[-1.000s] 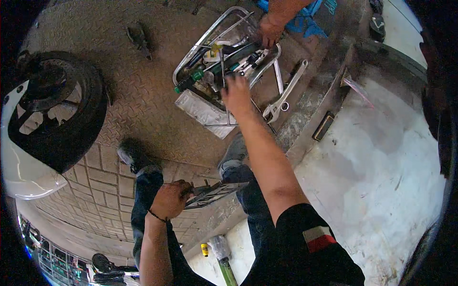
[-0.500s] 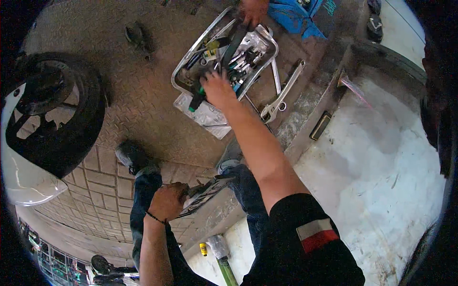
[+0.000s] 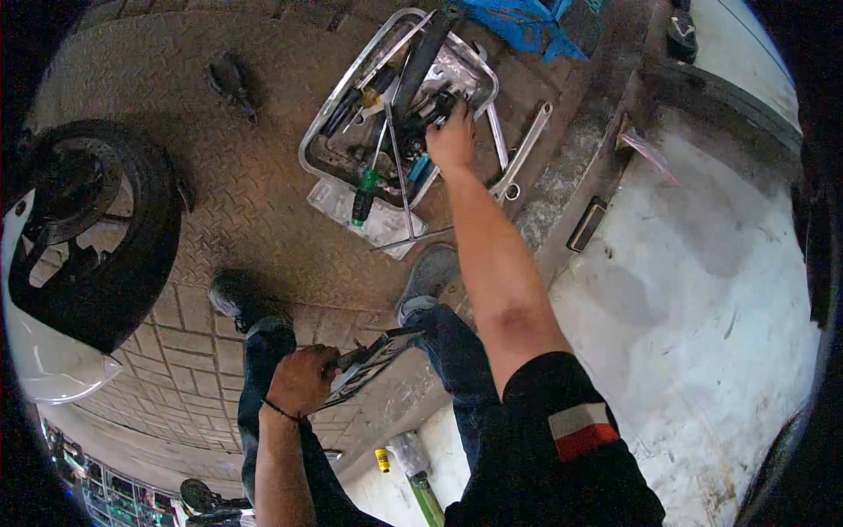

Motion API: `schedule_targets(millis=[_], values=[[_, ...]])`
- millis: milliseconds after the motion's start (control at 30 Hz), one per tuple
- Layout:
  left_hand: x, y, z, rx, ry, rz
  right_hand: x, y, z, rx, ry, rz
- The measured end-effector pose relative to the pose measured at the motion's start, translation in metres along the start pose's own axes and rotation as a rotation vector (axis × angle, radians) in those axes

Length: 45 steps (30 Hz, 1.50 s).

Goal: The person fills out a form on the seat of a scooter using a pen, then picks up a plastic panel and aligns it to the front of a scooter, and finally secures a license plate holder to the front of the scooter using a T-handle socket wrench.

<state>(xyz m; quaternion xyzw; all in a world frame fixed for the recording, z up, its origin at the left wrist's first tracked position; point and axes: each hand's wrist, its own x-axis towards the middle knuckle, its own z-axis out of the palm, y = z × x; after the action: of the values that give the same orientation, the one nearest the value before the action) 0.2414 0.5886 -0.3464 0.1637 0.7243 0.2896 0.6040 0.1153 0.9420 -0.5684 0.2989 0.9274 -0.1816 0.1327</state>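
A person's left hand (image 3: 303, 379) stays clamped on the end of a dark, flat, slotted panel (image 3: 376, 358), held above the legs near the right knee. Well apart from it, the right hand (image 3: 454, 136) has moved across to the far right side of a silver, rectangular metal tray (image 3: 304, 151), fingers down among dark tools; whether they grip one cannot be told. The green-and-black-handled screwdriver (image 3: 363, 202), near that hand half a second ago, now lies untouched over the tray's near edge, beside a chrome T-shaped wrench (image 3: 394, 167). Another person's hand has gone from the tray's far edge, apparently leaving the right hand to search the tools alone.
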Motion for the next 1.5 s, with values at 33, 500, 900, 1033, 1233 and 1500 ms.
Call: schedule_targets(millis=[33, 500, 900, 1033, 1233, 1500], values=[[-0.002, 0.000, 0.001, -0.011, 0.011, 0.000, 0.005, 0.001, -0.001, -0.021, -0.027, 0.007], [-0.001, 0.021, -0.011, -0.153, -0.167, -0.055, 0.054, 0.023, -0.013, -0.401, -0.030, -0.231], [-0.004, 0.030, -0.020, -0.203, 0.131, 0.109, 0.084, 0.051, 0.002, -0.388, -0.087, -0.400], [-0.006, 0.032, -0.021, -0.133, 0.184, 0.087, 0.087, 0.039, -0.001, -0.467, -0.182, -0.401], [0.000, 0.030, -0.009, -0.082, 0.338, 0.169, 0.067, 0.025, -0.016, -0.331, 0.037, -0.304], [-0.006, 0.031, 0.000, 0.054, 0.543, 0.402, -0.136, -0.083, -0.100, 0.375, -1.320, -0.375]])
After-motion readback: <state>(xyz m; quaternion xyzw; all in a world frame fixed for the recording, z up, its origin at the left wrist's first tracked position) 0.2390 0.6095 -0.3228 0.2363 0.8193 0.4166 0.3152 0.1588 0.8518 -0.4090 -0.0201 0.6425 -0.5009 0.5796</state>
